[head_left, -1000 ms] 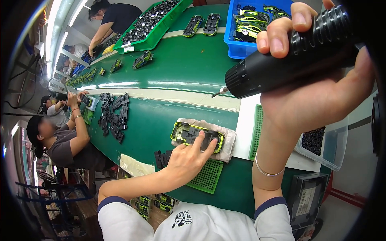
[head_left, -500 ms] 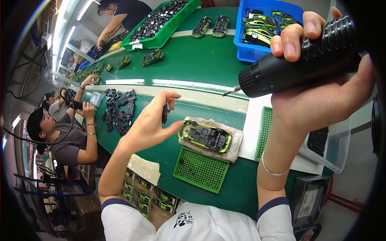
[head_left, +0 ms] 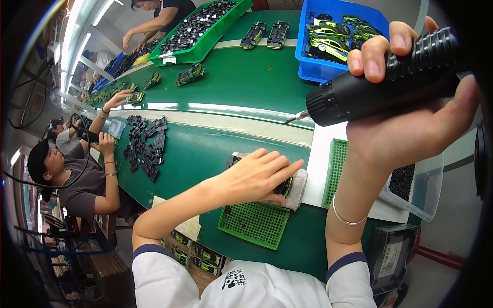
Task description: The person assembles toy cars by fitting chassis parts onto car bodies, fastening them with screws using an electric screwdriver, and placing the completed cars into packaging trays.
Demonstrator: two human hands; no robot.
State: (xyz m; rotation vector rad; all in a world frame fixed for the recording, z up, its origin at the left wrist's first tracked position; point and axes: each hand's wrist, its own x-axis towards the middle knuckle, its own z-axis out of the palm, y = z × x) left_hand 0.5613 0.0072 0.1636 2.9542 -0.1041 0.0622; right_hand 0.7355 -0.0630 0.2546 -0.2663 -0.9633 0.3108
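Observation:
An upside-down toy car [head_left: 233, 162], black underneath with yellow-green edges, lies on a pale folded cloth [head_left: 298, 191]. Over it reaches my left hand [head_left: 254, 177], fingers across its underside and thumb at its near edge, gripping it. Most of the car is covered by that hand, and any small part under the palm is hidden. Raised at the right, my right hand [head_left: 395, 108] is wrapped round a black electric screwdriver [head_left: 354, 97]. Its bit [head_left: 295, 118] points left, above the bench and apart from the car. A green perforated tray [head_left: 254, 226] lies just nearer than the cloth.
Black chassis parts [head_left: 146, 146] are heaped at left. A blue bin [head_left: 313, 69] of toy cars and a green bin [head_left: 205, 43] of wheels stand at the back. A clear tub [head_left: 426, 197] of small black pieces sits right. A co-worker [head_left: 84, 177] reaches over the bench from the left.
My left hand, earlier beside the car with a small black part in it, has moved right and down onto the car. The right hand and screwdriver have hardly moved.

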